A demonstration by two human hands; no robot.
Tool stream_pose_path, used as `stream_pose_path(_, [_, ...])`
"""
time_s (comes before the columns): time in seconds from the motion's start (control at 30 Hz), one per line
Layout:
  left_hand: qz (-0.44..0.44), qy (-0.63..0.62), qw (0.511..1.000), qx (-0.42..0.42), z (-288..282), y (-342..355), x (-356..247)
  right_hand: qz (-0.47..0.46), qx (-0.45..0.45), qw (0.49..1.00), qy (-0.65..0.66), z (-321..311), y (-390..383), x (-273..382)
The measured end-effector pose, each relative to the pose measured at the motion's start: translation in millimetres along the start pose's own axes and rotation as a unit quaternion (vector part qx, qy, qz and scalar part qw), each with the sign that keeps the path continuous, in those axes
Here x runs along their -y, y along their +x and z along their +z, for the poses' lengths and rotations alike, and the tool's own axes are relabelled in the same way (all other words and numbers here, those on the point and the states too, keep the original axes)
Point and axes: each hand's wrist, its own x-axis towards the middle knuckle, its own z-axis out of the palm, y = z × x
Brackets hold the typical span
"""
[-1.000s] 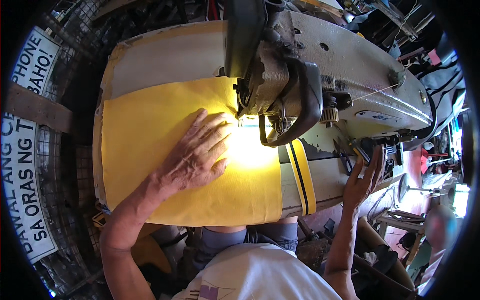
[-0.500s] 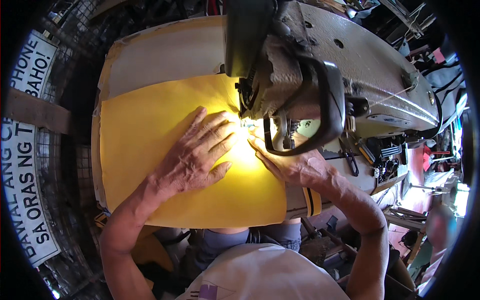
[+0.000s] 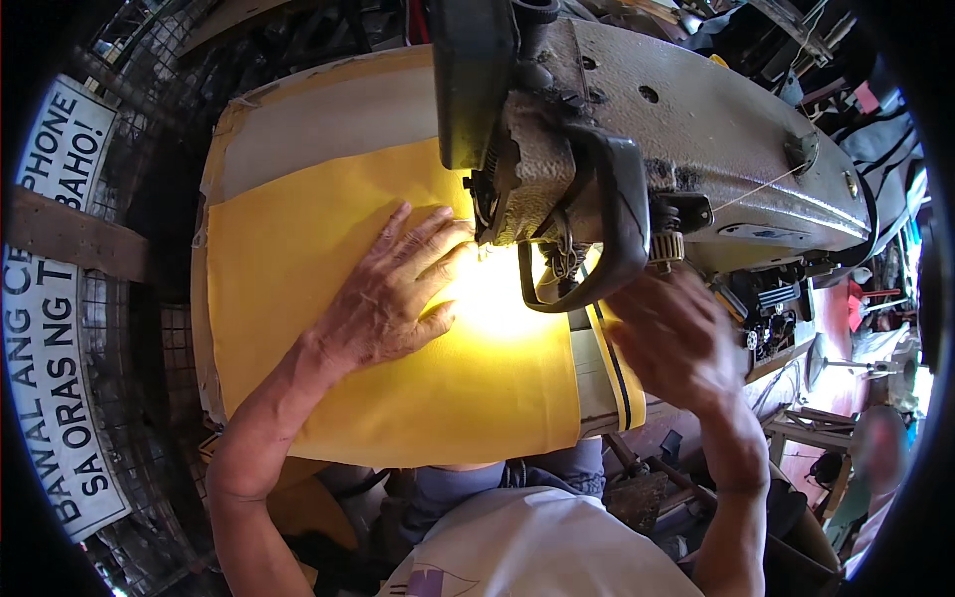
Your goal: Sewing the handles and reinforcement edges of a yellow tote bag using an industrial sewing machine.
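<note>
My left hand lies on a yellow sheet, fingers spread, their tips just left of the needle area of a large worn sewing machine. Bright light washes out the sheet there. My right hand is blurred, right of the sheet, below a black loop-shaped fitting on the machine head; its fingers and anything in them cannot be made out. Beside it, a yellow strip with a dark stripe lies along the sheet's right edge, partly hidden.
Small tools and metal parts sit at the machine bed's right end. A wire grid with white signboards stands at the left. At the far right are a blurred person and a cluttered floor.
My right hand went from near the tools onto the sheet beside the needle, and is now drawn back rightward, blurred. My left hand has stayed nearly in place.
</note>
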Motion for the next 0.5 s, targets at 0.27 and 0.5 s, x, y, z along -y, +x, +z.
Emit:
stream_pose_path(0.27, [-0.007,0.013,1.000,-0.017,5.8,0.7,0.1,0.444,-0.182,0.874,-0.076,-111.2,-111.4,-36.3])
stream_pose_path(0.5, [0.001,0.053,0.999,-0.012,5.5,6.8,-0.8,0.485,0.101,0.856,0.146,51.8,-242.7,57.2])
